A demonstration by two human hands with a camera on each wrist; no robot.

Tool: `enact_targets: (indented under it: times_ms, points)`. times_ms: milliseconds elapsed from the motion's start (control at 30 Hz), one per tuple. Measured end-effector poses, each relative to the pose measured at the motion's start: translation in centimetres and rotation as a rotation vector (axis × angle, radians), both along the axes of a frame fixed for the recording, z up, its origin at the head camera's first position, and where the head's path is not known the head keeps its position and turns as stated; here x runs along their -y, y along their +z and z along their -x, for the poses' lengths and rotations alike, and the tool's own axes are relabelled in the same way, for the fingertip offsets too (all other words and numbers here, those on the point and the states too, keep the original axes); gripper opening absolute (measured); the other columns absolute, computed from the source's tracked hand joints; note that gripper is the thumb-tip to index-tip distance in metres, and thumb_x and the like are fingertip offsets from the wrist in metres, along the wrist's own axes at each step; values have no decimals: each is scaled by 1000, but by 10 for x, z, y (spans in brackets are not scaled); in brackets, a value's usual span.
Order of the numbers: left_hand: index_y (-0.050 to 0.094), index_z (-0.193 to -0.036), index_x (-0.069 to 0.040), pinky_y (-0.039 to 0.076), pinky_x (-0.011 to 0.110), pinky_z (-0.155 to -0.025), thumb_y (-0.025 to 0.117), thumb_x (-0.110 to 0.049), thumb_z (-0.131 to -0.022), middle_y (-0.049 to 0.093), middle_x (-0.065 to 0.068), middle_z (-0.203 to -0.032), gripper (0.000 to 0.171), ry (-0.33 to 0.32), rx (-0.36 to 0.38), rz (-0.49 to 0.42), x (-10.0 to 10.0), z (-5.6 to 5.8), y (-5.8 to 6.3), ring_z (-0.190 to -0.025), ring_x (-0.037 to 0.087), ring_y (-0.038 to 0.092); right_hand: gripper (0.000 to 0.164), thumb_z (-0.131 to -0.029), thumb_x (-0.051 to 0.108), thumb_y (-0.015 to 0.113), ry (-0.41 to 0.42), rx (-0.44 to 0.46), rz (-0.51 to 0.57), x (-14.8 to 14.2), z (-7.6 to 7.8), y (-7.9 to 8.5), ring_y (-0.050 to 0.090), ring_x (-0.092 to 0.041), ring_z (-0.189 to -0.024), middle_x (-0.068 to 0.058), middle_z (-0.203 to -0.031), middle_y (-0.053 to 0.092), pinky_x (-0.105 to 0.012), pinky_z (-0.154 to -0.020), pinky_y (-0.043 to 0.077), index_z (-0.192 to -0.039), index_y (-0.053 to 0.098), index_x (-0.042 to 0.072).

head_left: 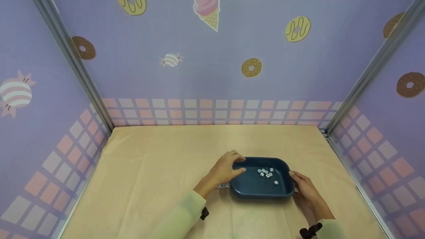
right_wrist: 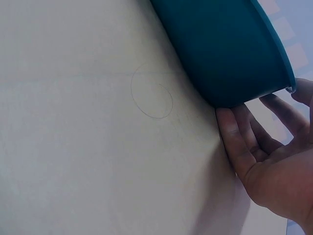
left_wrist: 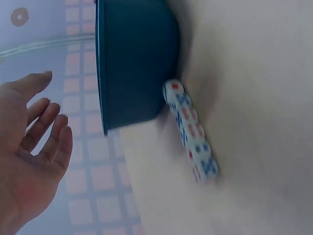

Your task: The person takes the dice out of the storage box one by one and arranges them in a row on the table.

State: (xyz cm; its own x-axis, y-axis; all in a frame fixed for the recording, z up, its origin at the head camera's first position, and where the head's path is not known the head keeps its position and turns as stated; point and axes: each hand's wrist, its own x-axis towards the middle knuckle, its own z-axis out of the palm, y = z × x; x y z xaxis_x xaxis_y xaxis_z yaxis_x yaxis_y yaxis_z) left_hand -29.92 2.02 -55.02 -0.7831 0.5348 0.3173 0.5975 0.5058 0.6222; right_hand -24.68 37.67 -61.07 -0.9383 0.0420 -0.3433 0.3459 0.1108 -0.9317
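Observation:
A dark blue rectangular dish (head_left: pixel 262 195) stands on the cloth, right of the middle. Several small white dice (head_left: pixel 268 175) lie loose in it, toward its right half. My right hand (head_left: pixel 306 189) holds the dish's right end, thumb at the rim and fingers (right_wrist: pixel 237 139) against the outside low down. Over the dish's left end is my left hand (head_left: pixel 225 168), thumb and fingers spread apart with nothing between them; the left wrist view shows it clear of the wall. A straight row of dice (left_wrist: pixel 190 129) touches or nearly touches the dish's left side, partly covered by my left wrist in the head view.
A pale yellow cloth (head_left: pixel 159 172) covers the table. Purple panels with printed sweets (head_left: pixel 251 67) stand at the back and both sides, joined by grey metal posts (head_left: pixel 357 83). A thin curled hair or thread (right_wrist: pixel 156 117) lies near the dish in the right wrist view.

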Motion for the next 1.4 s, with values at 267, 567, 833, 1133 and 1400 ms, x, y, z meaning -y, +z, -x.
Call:
enact_targets:
  times_ms: [267, 567, 833, 1133, 1400]
  points:
    - [70, -133, -10, 49, 21, -102, 80, -26, -98, 65, -4, -123, 39, 11, 44, 77, -57, 0, -16, -118, 11, 63, 71, -111, 46, 53, -12, -2, 6, -1, 0, -1, 37, -36, -151, -23, -167, 35, -58, -120, 36, -161, 38, -1]
    - [66, -141, -14, 51, 28, -105, 77, -22, -99, 62, -2, -133, 44, 95, 166, 156, -80, 6, -40, -124, 12, 61, 68, -111, 45, 53, -5, -27, 18, 2, -3, -2, 40, -35, -150, -22, -165, 38, -56, -117, 41, -160, 40, -1]
    - [62, -148, -16, 46, 33, -113, 75, -23, -100, 57, -1, -147, 50, 62, 179, 244, -88, 7, -49, -137, 17, 54, 70, -110, 48, 54, -24, -22, 8, 1, -3, -2, 42, -34, -148, -22, -165, 39, -54, -117, 41, -160, 41, 0]
    - [68, -141, -17, 47, 31, -110, 71, -13, -100, 59, -3, -143, 42, 39, 148, 331, -92, 9, -60, -131, 17, 53, 70, -110, 48, 54, -31, -6, 16, 3, -2, -6, 40, -35, -150, -21, -165, 39, -56, -119, 38, -160, 41, 1]
    - [75, -114, -16, 53, 28, -94, 75, -9, -94, 64, -2, -111, 22, 57, 81, 336, -94, 10, -63, -106, 16, 59, 69, -110, 44, 56, -23, -29, -2, 0, -1, -6, 35, -38, -154, -23, -167, 36, -56, -123, 31, -160, 40, -1]
